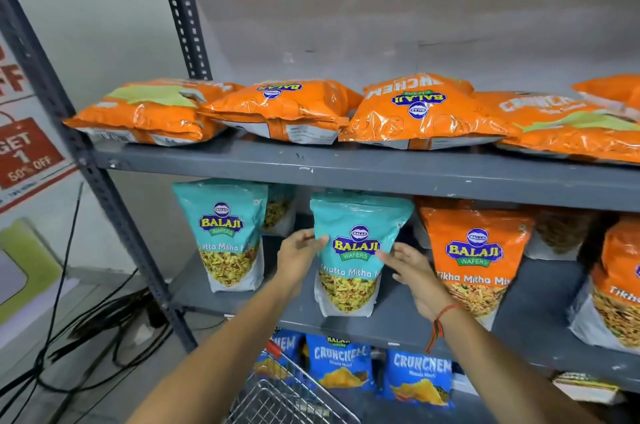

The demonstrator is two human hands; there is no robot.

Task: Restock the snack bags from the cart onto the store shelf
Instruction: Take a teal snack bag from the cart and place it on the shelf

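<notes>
A teal Balaji Khatta Mitha snack bag [349, 285] stands upright on the grey middle shelf [398, 321]. My left hand [299, 252] grips its upper left edge, thumb on the front. At the bag's right side, my right hand [412, 274] is open with spread fingers, its fingertips touching the bag. A second teal bag [225, 236] stands to the left with a gap between them. The wire cart [273, 399] shows at the bottom, below my arms.
Orange Tikha Mitha bags [474, 261] stand just right of the teal bag. Several orange bags [284, 108] lie flat on the top shelf [346, 170]. Blue Crunchem bags [341, 364] fill the lower shelf. A slanted rack post [114, 202] and floor cables [86, 337] are on the left.
</notes>
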